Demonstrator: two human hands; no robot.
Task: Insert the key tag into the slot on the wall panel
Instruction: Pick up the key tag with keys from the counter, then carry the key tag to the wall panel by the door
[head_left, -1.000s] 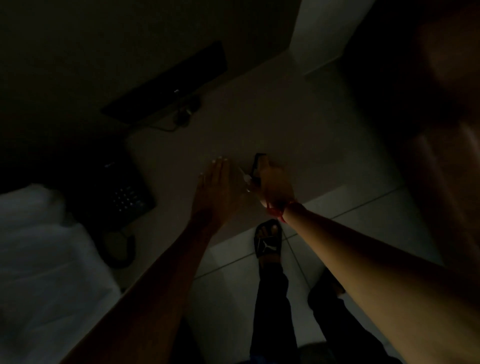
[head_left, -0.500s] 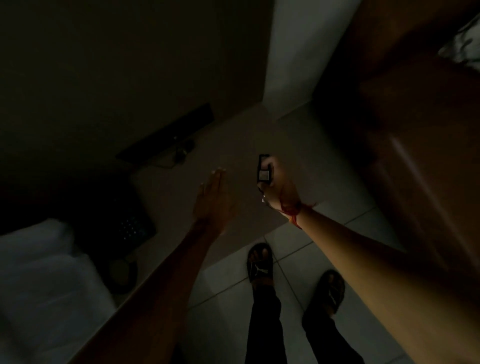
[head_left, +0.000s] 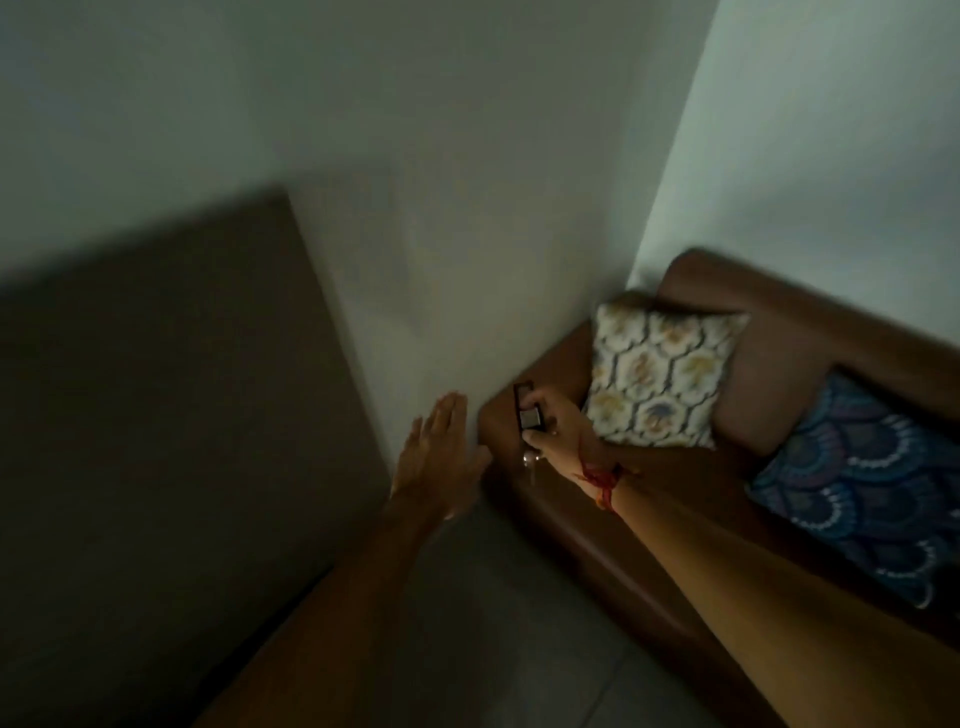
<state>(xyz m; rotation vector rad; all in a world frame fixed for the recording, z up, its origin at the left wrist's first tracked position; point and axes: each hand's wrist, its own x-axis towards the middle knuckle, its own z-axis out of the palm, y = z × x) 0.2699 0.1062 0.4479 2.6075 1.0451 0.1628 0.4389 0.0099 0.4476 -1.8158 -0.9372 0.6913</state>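
Dark key tag (head_left: 529, 413) gripped in right hand (head_left: 553, 434), left hand (head_left: 441, 457) open flat; wall slot unseen, must be found next

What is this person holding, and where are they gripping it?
The right hand pinches a dark key tag by its lower end, a ring and key dangling below. The left hand is open and holds nothing.

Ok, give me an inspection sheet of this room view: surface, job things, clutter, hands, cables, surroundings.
Surface: dim tiled floor; no table seen.
Job's things: key tag in the right hand, metal ring dangling below; wall panel slot not in view.
Clutter: two patterned cushions on a brown sofa.
Hands: left hand open, flat, empty; right grip closed on the tag.
Cables: nothing seen.
Surroundings: pale wall, dark panel at left; image blurred.
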